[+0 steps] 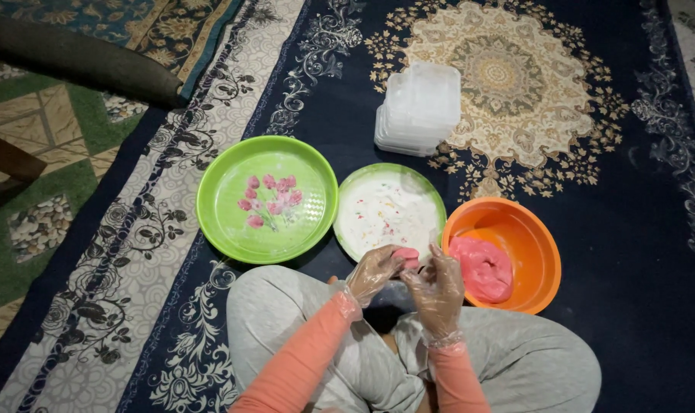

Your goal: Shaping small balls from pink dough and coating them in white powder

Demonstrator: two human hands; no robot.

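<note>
1. Patterned carpet (638, 252) carried everything; person sat cross-legged at its near edge
2. Large green tray (232, 229) with flower print lay left; smaller green plate (362, 191), dusted white, at middle
3. Orange bowl (531, 237), right, held pink dough mass (483, 268)
4. Stack of clear lidded containers (420, 107) lay toward far edge
5. Left hand (372, 271), gloved, curled round small pink dough piece (405, 257); right hand (439, 294), gloved, half open, fingertips touching it
6. Judged: shaping a portion; next move called for gentle even pressure

A dark blue carpet (638, 252) with a gold medallion and pale floral border covers the floor. On it, in a row before the seated person: a green tray (217, 200), a smaller green plate (431, 200) and an orange bowl (542, 248). Beyond them, a stack of clear lids (420, 107).
</note>
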